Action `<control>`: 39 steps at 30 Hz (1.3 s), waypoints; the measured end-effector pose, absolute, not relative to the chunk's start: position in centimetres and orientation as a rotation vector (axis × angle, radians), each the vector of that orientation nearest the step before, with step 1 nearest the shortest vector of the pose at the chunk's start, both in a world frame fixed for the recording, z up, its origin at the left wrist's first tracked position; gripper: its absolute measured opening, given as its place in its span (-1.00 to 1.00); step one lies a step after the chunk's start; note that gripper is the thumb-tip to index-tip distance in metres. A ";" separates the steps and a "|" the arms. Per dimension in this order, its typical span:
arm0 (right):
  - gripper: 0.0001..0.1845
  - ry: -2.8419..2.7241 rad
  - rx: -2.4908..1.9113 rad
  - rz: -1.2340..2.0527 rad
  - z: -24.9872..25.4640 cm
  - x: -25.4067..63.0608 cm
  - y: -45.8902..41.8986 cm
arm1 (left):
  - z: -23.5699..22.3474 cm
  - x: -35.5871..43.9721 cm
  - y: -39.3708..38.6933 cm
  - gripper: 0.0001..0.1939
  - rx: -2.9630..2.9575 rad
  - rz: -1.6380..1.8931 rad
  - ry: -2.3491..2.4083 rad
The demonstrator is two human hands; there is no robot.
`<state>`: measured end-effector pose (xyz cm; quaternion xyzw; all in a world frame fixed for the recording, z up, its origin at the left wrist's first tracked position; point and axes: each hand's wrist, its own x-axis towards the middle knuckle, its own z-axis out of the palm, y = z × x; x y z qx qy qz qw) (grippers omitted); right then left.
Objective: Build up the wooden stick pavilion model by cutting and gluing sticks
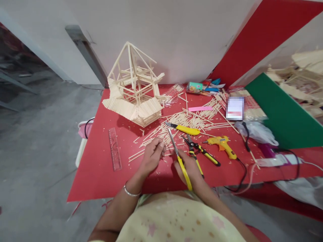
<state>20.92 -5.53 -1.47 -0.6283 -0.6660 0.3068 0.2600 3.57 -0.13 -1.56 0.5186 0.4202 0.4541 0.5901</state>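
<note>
My right hand (193,168) is closed around a pair of scissors (182,169) with yellow handles, whose blades point away from me, toward the pile. Just to the left, my left hand (152,156) has its fingers curled together near the table's front; whatever they may pinch is too small or hidden to make out. Thin wooden sticks (176,122) lie scattered beyond both hands. A yellow utility knife (188,129) rests on them, past the scissor tips. At the back left stands a pavilion-like model (123,108) of sticks, with an open frame above slatted sides.
Black-and-yellow pliers (209,156) and a yellow glue gun (222,144) with a cord lie to the right. A clear ruler (115,149) is at left. Behind are a pink strip (200,109), a phone (235,108) and a green board (280,114). The red table (93,181) meets a wall.
</note>
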 end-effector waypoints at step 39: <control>-0.55 -1.592 -1.320 1.091 1.2 19.9 1.1 | -2.6 2.9 1.2 -0.58 0.778 0.989 0.807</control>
